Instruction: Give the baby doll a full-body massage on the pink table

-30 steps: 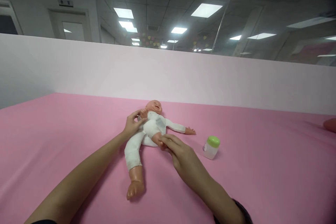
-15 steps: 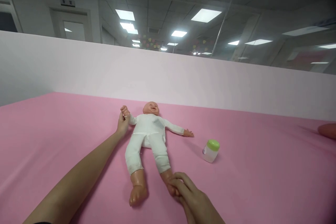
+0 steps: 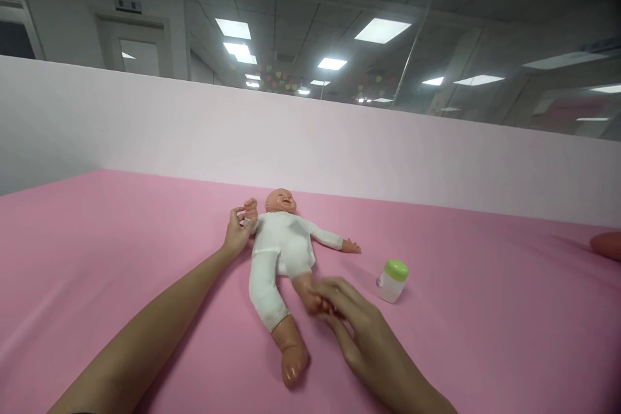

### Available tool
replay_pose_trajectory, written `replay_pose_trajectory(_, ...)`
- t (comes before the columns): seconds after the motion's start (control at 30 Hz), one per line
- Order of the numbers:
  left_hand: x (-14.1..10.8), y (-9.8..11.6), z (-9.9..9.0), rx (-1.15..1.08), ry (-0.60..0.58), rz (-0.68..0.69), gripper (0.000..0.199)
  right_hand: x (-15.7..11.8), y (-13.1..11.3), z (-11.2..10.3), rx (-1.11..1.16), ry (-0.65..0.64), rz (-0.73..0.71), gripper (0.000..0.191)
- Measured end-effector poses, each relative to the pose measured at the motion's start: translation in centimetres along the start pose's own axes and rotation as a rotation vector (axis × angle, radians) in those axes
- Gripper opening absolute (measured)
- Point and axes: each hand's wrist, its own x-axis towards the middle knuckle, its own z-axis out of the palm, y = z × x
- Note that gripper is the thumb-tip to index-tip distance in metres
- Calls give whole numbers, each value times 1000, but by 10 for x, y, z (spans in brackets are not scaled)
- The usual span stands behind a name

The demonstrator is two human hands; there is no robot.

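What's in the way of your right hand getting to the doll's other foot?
Nothing visible is in the way: only the pink cover lies between the right hand and the baby doll's other foot.

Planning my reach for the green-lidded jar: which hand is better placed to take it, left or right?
Probably the right: the right hand is right beside the green-lidded jar, though it would first have to release the doll's foot. The left hand is by the doll's raised hand, with the doll's body between it and the jar.
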Motion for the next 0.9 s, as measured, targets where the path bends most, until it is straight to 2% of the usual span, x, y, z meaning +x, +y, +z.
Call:
replay_pose_trajectory(0.1,6,-11,-3,-123,127,-161,44,-38,6,1,-40,-131,30,29)
replay_pose_trajectory(0.2,4,-5,-3,-83,144,-80,42,-43,7,4,-52,-122,60,30)
replay_pose_trajectory(0.27,-3,6,-2,39,67,76,40,-27,2,5,-27,-74,45,31)
replay_pose_trajectory(0.37,-13,23,1,233,-193,327,32,14,-9,4,5,4,-25,30)
replay_pose_trajectory(0.43,-17,28,1,292,-299,420,29,37,-13,3,11,23,-60,27)
replay_pose_trajectory(0.47,-17,28,0,298,-296,427,29,45,-14,3,19,26,-68,27)
replay_pose_trajectory(0.57,-11,17,-3,212,-124,304,33,40,-15,-1,48,17,-70,26)
replay_pose_trajectory(0.7,5,-5,-10,-24,156,-47,41,-10,-12,-6,11,-162,2,23)
replay_pose_trajectory(0.77,10,-11,-13,-79,228,-189,42,-32,-9,-6,-20,-230,48,25)
replay_pose_trajectory(0.83,10,-11,-13,-93,224,-201,44,-40,-7,-5,-38,-236,70,29)
replay_pose_trajectory(0.9,5,-4,-11,-43,154,-45,43,-31,-7,-6,-45,-220,54,31)
